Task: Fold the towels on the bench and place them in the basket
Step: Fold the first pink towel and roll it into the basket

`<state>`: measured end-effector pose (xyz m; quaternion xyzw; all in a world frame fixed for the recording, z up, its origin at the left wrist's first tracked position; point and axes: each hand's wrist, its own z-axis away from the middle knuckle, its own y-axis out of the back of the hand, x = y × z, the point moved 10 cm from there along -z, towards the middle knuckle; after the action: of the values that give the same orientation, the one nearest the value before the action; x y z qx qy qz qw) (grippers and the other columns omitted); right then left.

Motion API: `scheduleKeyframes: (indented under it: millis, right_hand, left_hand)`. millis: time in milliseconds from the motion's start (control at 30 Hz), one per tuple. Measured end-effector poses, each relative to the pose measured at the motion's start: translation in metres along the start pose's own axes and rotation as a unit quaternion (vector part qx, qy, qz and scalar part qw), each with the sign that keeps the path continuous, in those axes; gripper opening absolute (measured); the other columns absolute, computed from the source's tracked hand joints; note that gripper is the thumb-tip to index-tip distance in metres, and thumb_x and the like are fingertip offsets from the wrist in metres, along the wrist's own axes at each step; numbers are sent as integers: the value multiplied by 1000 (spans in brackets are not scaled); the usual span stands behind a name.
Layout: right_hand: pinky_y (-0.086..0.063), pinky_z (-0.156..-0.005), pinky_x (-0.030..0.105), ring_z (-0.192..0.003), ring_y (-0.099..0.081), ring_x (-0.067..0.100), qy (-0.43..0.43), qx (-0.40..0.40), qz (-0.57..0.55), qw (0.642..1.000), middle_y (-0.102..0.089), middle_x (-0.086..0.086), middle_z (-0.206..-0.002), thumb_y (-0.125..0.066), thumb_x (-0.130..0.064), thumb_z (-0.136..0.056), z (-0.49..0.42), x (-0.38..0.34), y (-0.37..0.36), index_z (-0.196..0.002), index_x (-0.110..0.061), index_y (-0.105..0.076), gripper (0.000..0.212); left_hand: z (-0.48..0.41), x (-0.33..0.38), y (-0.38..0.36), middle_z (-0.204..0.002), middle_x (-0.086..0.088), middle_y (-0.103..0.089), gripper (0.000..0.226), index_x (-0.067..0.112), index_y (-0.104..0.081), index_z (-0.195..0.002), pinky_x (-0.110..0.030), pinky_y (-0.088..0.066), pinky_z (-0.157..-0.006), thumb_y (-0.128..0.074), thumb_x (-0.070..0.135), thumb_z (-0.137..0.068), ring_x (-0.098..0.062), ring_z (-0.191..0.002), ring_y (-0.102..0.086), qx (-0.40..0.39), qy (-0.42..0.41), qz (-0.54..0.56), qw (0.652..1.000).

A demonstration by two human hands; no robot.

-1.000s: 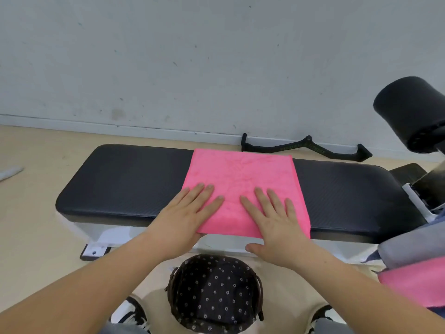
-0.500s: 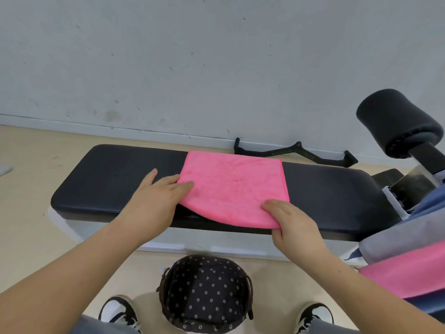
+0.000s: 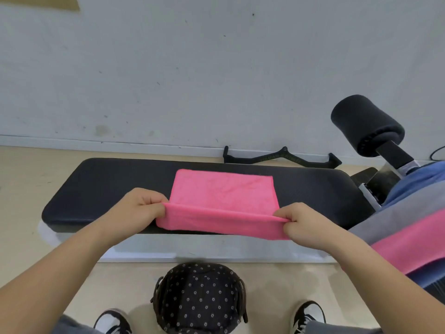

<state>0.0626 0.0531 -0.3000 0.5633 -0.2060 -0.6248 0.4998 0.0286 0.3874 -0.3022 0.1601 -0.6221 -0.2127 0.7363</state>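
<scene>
Towel, pink, lies across the middle of the black bench, near edge lifted into a ridge. Left hand pinches its left end, right hand its right end. Dotted basket sits on the floor below, between the shoes.

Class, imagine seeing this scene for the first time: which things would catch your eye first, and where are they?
The bright pink towel stands out on the black bench at centre, its near edge pinched up by the left hand and right hand. Below, on the floor between the shoes, sits an empty dotted basket.
</scene>
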Motion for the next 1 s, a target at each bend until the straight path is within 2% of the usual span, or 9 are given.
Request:
scheduleKeyframes:
  millis: [133,200,267,367,533,633,733,867,1000]
  right_hand:
    - [-24,-64,33,-64,-30,19,2,-32,-111,993,-31,6,-67,-44,0,-76,3,-2,0,-66,0,-36,13]
    - [-27,-66,34,-66,-29,21,-22,-22,-197,980,-30,9,-72,-47,-11,-76,0,3,4,-73,4,-35,19]
    - [-37,-67,36,-66,-31,22,-59,2,-270,961,-30,10,-75,-47,-10,-84,-7,14,6,-75,-2,-36,17]
    - [-50,-70,40,-67,-43,24,-101,54,-315,942,-39,9,-77,-47,-13,-93,-21,31,9,-79,-4,-47,17]
    - [-39,-68,36,-73,-50,25,-86,134,-270,950,-51,18,-79,-50,-21,-97,-60,41,18,-95,8,-58,30]
    - [-44,-66,36,-75,-59,29,-86,146,-233,957,-63,15,-81,-53,-22,-97,-77,43,17,-94,0,-69,27]
    - [-53,-73,38,-92,-69,32,-113,160,-238,951,-74,15,-95,-59,-19,-95,-87,51,16,-87,-13,-76,19]
    - [-47,-69,34,-82,-65,27,-127,174,-231,949,-72,18,-98,-57,-17,-92,-97,56,18,-87,-11,-74,18]
    - [-50,-72,35,-93,-66,29,-136,188,-218,948,-70,10,-97,-53,-15,-94,-103,59,19,-90,-15,-71,18]
  left_hand:
    - [2,0,-7,-71,-11,-45,16,-9,-57,-81,-31,-54,-65,-54,6,-84,-24,-70,-45,-14,34,76,996]
    - [-3,-4,-4,-73,-11,-51,15,-6,-62,-87,-30,-53,-63,-52,4,-93,-24,-70,-50,10,45,90,995]
    - [-11,-3,0,-78,-14,-62,20,2,-70,-93,-35,-55,-68,-51,6,-98,-24,-73,-59,35,42,91,994]
    - [-26,-2,4,-95,-17,-72,24,13,-75,-97,-39,-53,-76,-51,13,-100,-23,-81,-65,73,37,78,994]
    - [-60,-4,11,-94,1,-78,21,23,-77,-96,-35,-54,-84,-58,16,-101,-19,-93,-71,128,48,76,988]
    - [-76,-13,6,-95,-1,-77,18,22,-76,-98,-31,-54,-77,-60,15,-100,-20,-94,-71,122,66,30,990]
    - [-89,-21,3,-94,-9,-75,13,18,-75,-95,-29,-51,-71,-62,16,-98,-22,-88,-69,124,82,-10,989]
    - [-101,-27,9,-95,-23,-72,16,8,-73,-88,-31,-46,-67,-63,17,-96,-19,-74,-59,132,87,-49,986]
    - [-106,-28,13,-90,-13,-73,15,16,-72,-92,-31,-47,-71,-61,23,-100,-24,-84,-66,138,78,-73,985]
